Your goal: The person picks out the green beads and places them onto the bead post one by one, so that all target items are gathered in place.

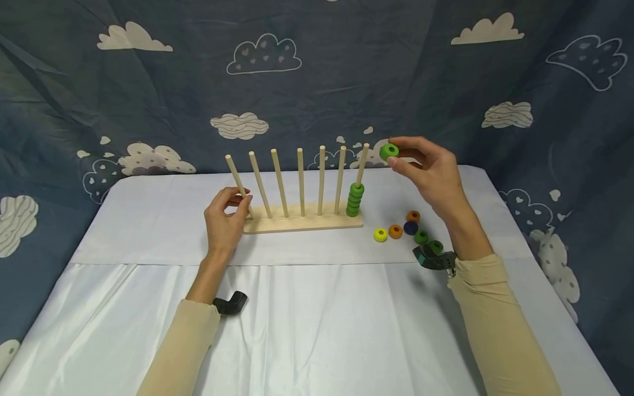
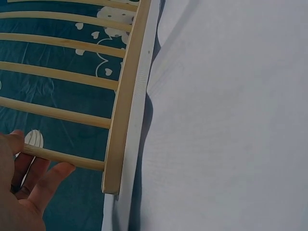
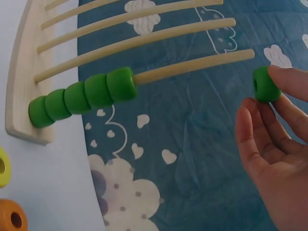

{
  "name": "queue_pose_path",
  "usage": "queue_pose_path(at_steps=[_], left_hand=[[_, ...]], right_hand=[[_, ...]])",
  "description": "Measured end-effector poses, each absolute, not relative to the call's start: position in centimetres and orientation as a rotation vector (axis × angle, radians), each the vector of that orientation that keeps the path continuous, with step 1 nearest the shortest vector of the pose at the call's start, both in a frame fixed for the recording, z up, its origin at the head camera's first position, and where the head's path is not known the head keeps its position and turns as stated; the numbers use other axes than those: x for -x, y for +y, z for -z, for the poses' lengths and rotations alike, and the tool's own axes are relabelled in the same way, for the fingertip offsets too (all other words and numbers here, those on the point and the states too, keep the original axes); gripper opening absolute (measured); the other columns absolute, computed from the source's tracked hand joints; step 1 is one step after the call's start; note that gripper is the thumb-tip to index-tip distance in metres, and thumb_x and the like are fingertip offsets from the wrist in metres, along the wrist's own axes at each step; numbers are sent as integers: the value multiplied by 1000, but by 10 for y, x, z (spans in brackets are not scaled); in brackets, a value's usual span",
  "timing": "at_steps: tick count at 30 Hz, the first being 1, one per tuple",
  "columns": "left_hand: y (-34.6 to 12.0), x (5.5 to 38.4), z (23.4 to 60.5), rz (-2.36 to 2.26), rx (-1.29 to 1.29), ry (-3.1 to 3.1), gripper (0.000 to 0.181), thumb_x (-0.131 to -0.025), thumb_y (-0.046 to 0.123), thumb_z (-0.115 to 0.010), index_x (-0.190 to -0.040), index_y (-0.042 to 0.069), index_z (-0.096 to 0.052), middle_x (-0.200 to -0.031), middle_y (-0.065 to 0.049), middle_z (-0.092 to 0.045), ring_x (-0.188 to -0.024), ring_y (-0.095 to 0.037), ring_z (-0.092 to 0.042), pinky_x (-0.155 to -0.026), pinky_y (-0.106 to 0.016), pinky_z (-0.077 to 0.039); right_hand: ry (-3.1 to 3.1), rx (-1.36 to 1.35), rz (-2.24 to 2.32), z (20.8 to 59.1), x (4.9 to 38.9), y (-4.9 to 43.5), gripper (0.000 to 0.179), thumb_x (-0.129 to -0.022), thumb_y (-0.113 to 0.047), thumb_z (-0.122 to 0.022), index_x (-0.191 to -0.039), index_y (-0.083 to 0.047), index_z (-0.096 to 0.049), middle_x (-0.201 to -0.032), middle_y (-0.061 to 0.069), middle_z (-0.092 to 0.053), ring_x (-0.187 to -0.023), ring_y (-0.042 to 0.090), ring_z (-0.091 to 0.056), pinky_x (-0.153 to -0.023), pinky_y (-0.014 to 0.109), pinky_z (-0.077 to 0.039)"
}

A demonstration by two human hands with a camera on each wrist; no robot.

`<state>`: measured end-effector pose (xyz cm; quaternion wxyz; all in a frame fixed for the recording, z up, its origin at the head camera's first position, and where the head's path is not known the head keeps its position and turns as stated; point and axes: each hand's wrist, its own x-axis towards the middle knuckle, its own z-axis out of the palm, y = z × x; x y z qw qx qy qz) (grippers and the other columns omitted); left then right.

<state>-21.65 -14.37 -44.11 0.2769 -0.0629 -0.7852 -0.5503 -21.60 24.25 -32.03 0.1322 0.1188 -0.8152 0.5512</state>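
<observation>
A wooden rack (image 1: 302, 222) with several upright pegs stands on the white table. On its rightmost peg (image 3: 192, 67), a stack of several green beads (image 3: 79, 97) sits at the base, and the upper part of that peg is bare. My right hand (image 1: 431, 173) pinches another green bead (image 3: 266, 84) between thumb and fingers, close beside the peg's tip, its hole facing the peg in the right wrist view. At the other end, my left hand (image 1: 225, 217) holds the leftmost peg (image 2: 67, 157) between thumb and fingers, low down near the base.
Loose beads lie on the table right of the rack: a yellow bead (image 1: 380, 235), an orange bead (image 1: 395, 231), a second orange bead (image 1: 413, 216), a dark blue bead (image 1: 410, 227) and green ones (image 1: 421, 237) under the right wrist. A cloud-patterned curtain (image 1: 346, 82) hangs behind.
</observation>
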Motion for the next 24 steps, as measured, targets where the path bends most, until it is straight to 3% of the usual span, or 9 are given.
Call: queue_pose_path(at_steps=[3,6,15,24], left_hand=[[-144,218,442,1484,172,-2110,13,-95,9,-76,-107,4,-76,-100,-14,-74,-88,-38,-69,-65,-20,-65],[-144,219,442,1487,177,-2118,13,-95,9,-76,-107,4,-76,-101,-13,-74,-89,-38,-69,-66,-19,-64],[-148,217,441,1495,165,-2094,11,-95,8,-76,-105,6,-77,-99,-12,-74,-82,-4,-66,-64,-26,-66],[-145,217,443,1500,164,-2096,10,-95,8,-76,-105,6,-77,-99,-12,-73,-81,-3,-66,-63,-25,-65]], right_hand=[[-2359,-359,-1611,318,215,239,40,-97,-12,-75,-136,-8,-67,-124,-11,-66,-111,8,-64,-91,9,-56],[-2358,-372,-1612,317,215,235,41,-97,-11,-74,-136,-7,-66,-122,-13,-65,-111,6,-64,-90,9,-56],[-2336,-422,-1568,312,217,217,40,-97,-9,-73,-137,-8,-66,-121,-12,-64,-113,6,-65,-92,10,-57],[-2313,-442,-1548,309,218,209,39,-97,-7,-72,-136,-8,-67,-122,-7,-64,-113,7,-65,-91,11,-57]])
